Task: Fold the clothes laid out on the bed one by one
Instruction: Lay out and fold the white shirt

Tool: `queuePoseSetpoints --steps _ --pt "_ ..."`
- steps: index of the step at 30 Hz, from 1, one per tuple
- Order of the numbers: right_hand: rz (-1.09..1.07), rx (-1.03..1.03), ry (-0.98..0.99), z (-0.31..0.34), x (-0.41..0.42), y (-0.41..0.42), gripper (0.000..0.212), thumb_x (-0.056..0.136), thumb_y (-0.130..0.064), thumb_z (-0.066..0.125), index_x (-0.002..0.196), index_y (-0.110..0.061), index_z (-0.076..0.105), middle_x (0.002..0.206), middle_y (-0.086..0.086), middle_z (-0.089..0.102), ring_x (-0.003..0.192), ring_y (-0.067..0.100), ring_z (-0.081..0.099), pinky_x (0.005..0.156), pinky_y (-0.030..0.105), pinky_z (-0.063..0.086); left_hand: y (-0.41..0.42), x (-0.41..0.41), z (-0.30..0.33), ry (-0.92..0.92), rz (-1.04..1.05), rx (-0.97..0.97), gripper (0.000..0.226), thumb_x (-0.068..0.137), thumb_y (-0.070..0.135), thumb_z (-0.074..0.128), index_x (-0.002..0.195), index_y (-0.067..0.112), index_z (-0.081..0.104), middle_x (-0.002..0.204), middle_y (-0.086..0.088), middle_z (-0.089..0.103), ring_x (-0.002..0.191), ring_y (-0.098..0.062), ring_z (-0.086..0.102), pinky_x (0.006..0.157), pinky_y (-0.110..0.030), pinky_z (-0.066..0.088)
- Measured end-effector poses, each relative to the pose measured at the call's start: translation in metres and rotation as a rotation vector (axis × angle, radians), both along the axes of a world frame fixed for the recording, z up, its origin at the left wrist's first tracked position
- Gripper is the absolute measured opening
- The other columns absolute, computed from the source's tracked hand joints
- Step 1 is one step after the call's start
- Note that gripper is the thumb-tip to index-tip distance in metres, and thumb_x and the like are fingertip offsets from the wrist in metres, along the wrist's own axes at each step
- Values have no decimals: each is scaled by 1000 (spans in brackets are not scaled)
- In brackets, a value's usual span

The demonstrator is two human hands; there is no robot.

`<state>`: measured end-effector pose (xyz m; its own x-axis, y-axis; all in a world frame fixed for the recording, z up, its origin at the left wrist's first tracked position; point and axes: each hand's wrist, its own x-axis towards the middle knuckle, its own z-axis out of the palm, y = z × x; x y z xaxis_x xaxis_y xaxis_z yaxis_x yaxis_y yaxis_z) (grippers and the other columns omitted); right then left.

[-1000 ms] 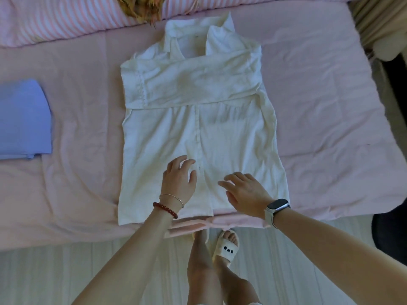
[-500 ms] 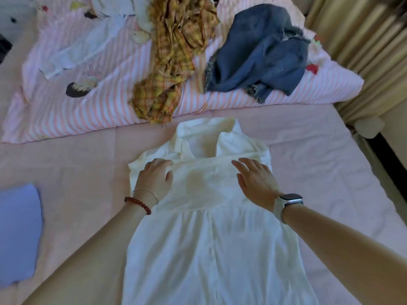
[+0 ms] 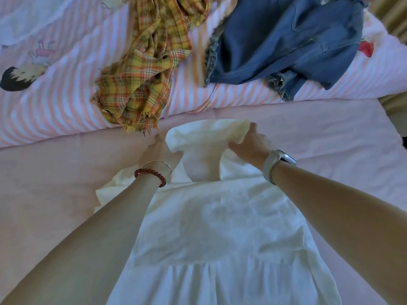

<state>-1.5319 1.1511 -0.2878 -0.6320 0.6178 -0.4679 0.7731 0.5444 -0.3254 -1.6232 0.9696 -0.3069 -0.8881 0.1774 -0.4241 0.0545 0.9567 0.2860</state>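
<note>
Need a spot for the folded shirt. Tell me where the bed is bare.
Bare pink sheet left of the white shirt, and right of it. Crowded: striped quilt carries the plaid garment and denim garment.

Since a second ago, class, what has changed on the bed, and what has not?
Both hands went from the white shirt hem up to its collar: left hand and right hand now grip it, lifting. Plaid garment and denim garment lie unchanged.

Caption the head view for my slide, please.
Both hands, left and right, grip the white shirt's collar end.
</note>
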Motion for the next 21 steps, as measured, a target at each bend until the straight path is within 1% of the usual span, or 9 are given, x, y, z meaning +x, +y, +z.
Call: queuePoseSetpoints --steps 4,6,8,11,13,15,17,19,21 --pt "-23 -281 142 -9 -12 -4 76 85 -6 44 148 -29 9 92 10 63 78 30 67 73 35 55 8 -14 -7 -41 98 224 51 79 10 53 128 16 38 87 -10 60 74 -34 63 68 -42 56" --pt "-206 -552 370 -12 -19 -5 69 85 1 40 145 -30 25 76 3 62 63 19 68 73 33 58 11 -24 -10 -99 241 420 47 81 8 53 127 15 47 102 -13 63 84 -35 64 73 -46 56" --pt "-356 -722 466 -17 -22 -6 50 88 4 38 134 -15 46 77 3 60 66 17 67 74 30 58 13 -29 -14 -203 418 592 38 88 10 52 126 9 49 109 -20 63 89 -37 65 78 -50 55" --pt "-69 -430 222 -20 -14 -5 40 93 -13 40 131 -22 50 71 -3 63 61 4 60 63 10 49 9 -26 -19 -270 279 545 29 91 16 50 119 10 51 103 -19 65 81 -32 67 75 -46 57" --pt "135 -153 156 -18 -10 1 39 94 -27 40 131 -30 48 71 2 68 69 12 62 69 22 52 5 -27 -19 -118 83 421 25 89 16 52 113 13 56 98 -15 66 81 -30 64 76 -41 55" --pt "188 114 255 -14 -13 12 32 93 -30 43 122 -25 57 85 14 69 87 33 62 77 36 49 -1 -38 -21 66 -86 263 35 86 19 57 121 17 56 107 -16 60 99 -31 54 86 -37 45" --pt "193 271 357 -11 -21 29 25 91 -29 49 110 -16 61 94 15 67 91 36 60 76 38 45 -6 -52 -22 36 -163 215 51 85 23 61 133 22 46 124 -16 49 116 -31 42 98 -38 36" --pt "237 202 300 -11 -28 46 37 89 -34 55 121 -13 55 116 11 59 107 30 54 85 36 42 -9 -62 -24 -87 -210 285 64 85 23 64 142 22 34 142 -8 38 130 -28 35 107 -39 31" --pt "325 -51 112 -12 -32 60 61 88 -37 59 140 -15 36 137 9 43 122 26 44 96 31 37 -7 -66 -24 -132 -265 307 72 85 22 65 146 18 26 151 -2 29 136 -22 29 109 -29 25"
